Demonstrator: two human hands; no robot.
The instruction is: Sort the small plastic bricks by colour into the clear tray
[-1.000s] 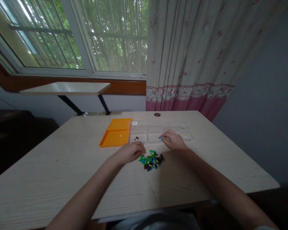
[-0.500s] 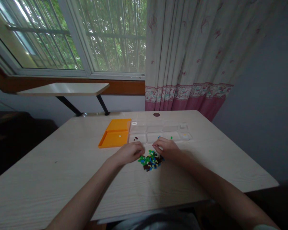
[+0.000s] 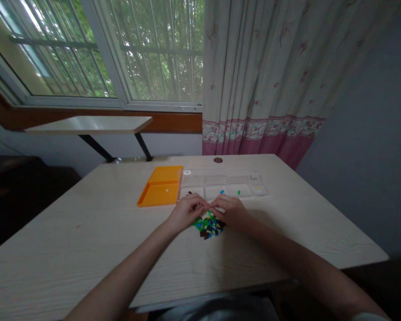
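Tabletop (image 3: 70, 227) of pale wood carries everything here. On it lies a clear compartmented tray (image 3: 243, 191), with an orange case (image 3: 155, 196) just beside its left end. The right hand (image 3: 232, 213) and left hand (image 3: 186, 212) meet at the fingertips; I cannot tell whether either is closed on a piece. Right below them sits the pile of mixed bricks (image 3: 209, 229). Blue (image 3: 222, 192) and green pieces (image 3: 239, 192) lie in neighbouring front compartments.
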